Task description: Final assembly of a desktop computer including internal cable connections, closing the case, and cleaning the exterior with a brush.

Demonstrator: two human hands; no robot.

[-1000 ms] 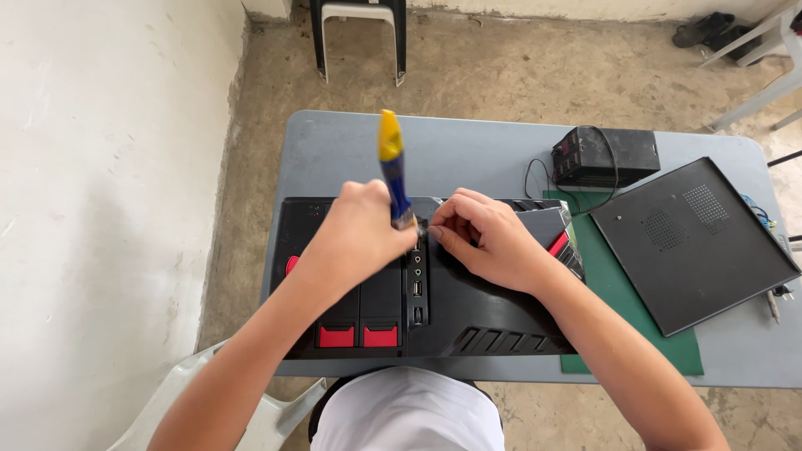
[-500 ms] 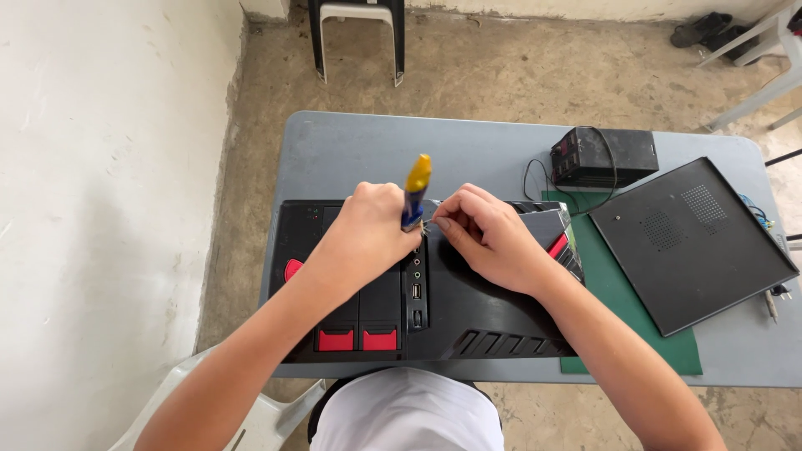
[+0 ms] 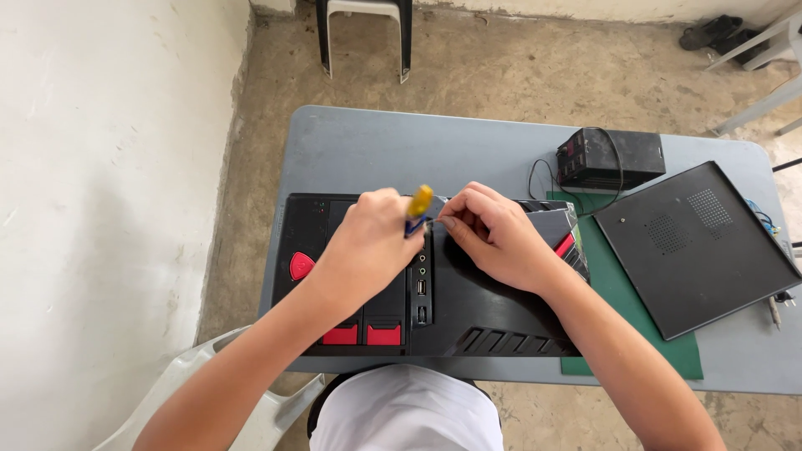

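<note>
1. While closed around a screwdriver [image 3: 418, 205], the left hand [image 3: 368, 242] keeps its yellow-blue handle tilted up and away, tip hidden below the fist.
2. Right hand [image 3: 501, 238] sits just beside, to the right; fingertips [image 3: 447, 221] pinched at the shaft, touching it. Both equally close.
3. Under both hands: black computer case [image 3: 493, 313] lying flat, long axis left-right.
4. Farther right: green mat [image 3: 639, 334], black side panel [image 3: 697, 242].
5. Beyond: black power supply [image 3: 610, 156] on the grey table [image 3: 401, 150].

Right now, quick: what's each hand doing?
Left hand: closed around the yellow-handled screwdriver.
Right hand: fingertips pinched at the screwdriver's tip over the black computer case; what it grips cannot be told.
</note>
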